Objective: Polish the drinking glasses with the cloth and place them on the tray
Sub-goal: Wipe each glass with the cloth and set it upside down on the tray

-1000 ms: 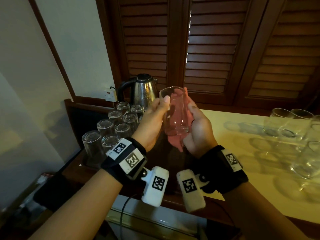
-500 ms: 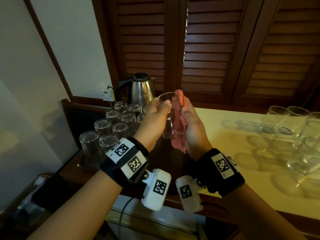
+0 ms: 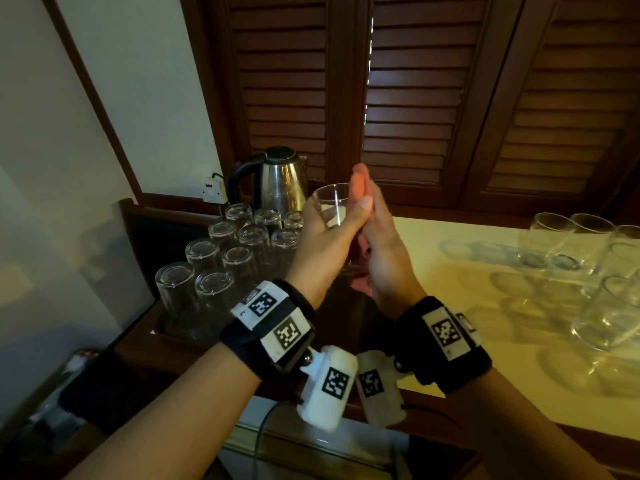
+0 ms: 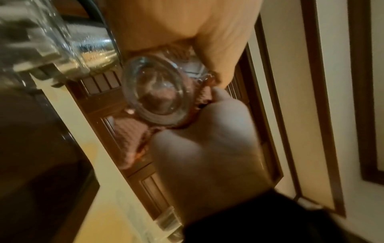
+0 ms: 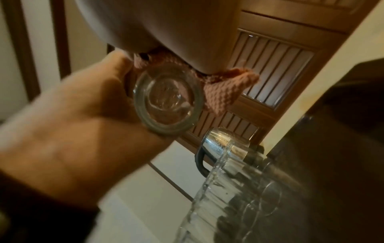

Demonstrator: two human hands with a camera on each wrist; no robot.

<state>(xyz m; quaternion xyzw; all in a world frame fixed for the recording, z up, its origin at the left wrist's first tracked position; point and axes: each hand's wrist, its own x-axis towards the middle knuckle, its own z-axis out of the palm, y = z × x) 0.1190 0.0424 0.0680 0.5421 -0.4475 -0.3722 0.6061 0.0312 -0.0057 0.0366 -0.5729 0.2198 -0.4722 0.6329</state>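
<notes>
Midway, by the look of things. Polishing one clear drinking glass [image 3: 330, 216], raised in the air between dark wooden tray [image 3: 145, 237] and cream desk [image 3: 450, 271]: left hand [image 3: 322, 247] in a curled grip round its wall, right hand [image 3: 384, 251] in a flat, straight-fingered grip pressing the pink knitted cloth [image 3: 358, 183] against it, thumb hard to make out. Many upturned glasses [image 3: 221, 258] already on the tray; several more upright glasses [image 3: 554, 237] waiting on the desk.

Seen base-on, the glass [image 4: 160, 92] sits between the hands, the left hand [image 4: 187, 24] gripping it from above and the right hand [image 4: 207, 148] pressing the pink cloth [image 4: 133, 131] against its side, with a blurred kettle [image 4: 95, 48] and the pale counter [image 4: 104, 197] behind.
</notes>
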